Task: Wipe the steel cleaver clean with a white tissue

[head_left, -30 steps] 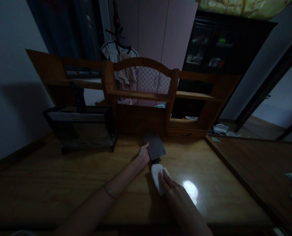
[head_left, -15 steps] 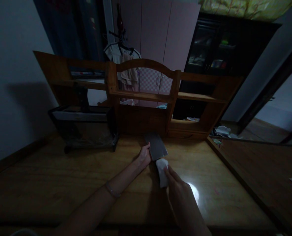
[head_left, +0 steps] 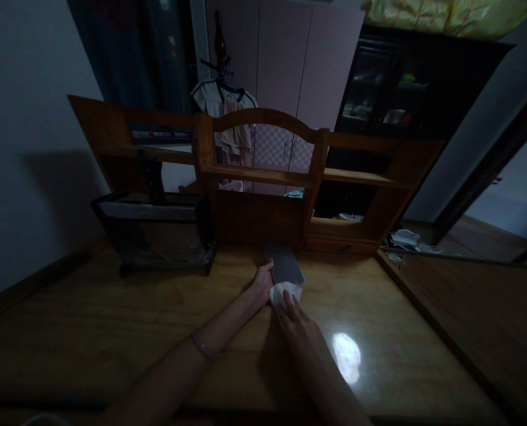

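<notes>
A grey flat rectangular blade, like a cleaver, lies on the wooden tabletop close to the shelf unit. My left hand grips its left edge with the fingers closed on it. My right hand presses a white cloth against the near end of the blade, fingers bent over the cloth. A thin bracelet sits on my left wrist.
A wooden shelf unit stands along the back of the table. A dark glass-sided box sits at the left. A dark cabinet and hanging clothes lie behind. A bright light spot reflects on the table.
My right hand has slid the white cloth forward, from below the blade up onto its near end. My left hand has stayed on the blade's edge.
</notes>
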`<state>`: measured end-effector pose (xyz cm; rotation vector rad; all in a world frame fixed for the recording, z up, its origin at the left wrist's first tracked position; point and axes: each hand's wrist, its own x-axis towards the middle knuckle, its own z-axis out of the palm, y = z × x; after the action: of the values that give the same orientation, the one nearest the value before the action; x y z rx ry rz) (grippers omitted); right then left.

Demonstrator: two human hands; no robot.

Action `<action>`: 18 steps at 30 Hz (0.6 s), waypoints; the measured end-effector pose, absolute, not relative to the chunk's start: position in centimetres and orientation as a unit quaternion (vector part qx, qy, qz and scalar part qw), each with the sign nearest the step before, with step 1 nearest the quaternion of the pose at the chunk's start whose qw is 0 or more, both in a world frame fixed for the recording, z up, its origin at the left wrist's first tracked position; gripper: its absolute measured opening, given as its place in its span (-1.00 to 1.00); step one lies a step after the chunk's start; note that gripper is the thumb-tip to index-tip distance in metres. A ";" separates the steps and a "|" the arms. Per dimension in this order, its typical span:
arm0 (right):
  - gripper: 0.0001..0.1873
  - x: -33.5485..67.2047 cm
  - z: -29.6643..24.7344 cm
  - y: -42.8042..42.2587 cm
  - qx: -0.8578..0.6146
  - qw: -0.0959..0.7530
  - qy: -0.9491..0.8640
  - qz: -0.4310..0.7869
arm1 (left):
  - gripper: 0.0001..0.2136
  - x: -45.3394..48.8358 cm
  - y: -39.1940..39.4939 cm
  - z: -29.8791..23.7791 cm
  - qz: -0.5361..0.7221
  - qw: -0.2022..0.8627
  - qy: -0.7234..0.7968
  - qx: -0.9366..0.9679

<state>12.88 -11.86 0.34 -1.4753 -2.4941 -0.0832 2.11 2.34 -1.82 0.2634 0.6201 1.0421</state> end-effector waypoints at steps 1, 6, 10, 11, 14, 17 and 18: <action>-0.25 13.0 0.4 -11.9 -0.502 0.110 -0.857 -0.035 | -0.53 2.1 2.3 -1.8 0.489 0.814 0.288 0.124; -0.32 13.0 0.8 -11.9 -0.506 0.057 -0.858 -0.070 | -0.51 2.1 2.3 -1.7 0.493 0.813 0.281 0.129; -0.39 12.9 0.3 -11.6 -0.509 0.045 -0.855 -0.085 | -0.51 2.1 2.2 -1.5 0.495 0.810 0.287 0.129; -0.40 13.0 0.1 -11.5 -0.505 0.051 -0.857 -0.085 | -0.51 2.1 2.2 -1.5 0.494 0.810 0.289 0.128; -0.46 13.1 -0.3 -11.3 -0.493 0.064 -0.863 -0.088 | -0.52 2.2 2.1 -1.5 0.495 0.810 0.289 0.127; -0.44 13.1 -0.4 -11.4 -0.494 0.064 -0.862 -0.096 | -0.54 2.3 2.0 -1.6 0.494 0.811 0.287 0.126; -0.42 13.1 -0.4 -11.6 -0.496 0.060 -0.861 -0.097 | -0.54 2.3 2.0 -1.6 0.493 0.812 0.287 0.125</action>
<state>13.14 -11.57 -0.38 -1.5019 -2.6042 -0.2937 2.31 2.04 -1.59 0.2668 0.6122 1.0525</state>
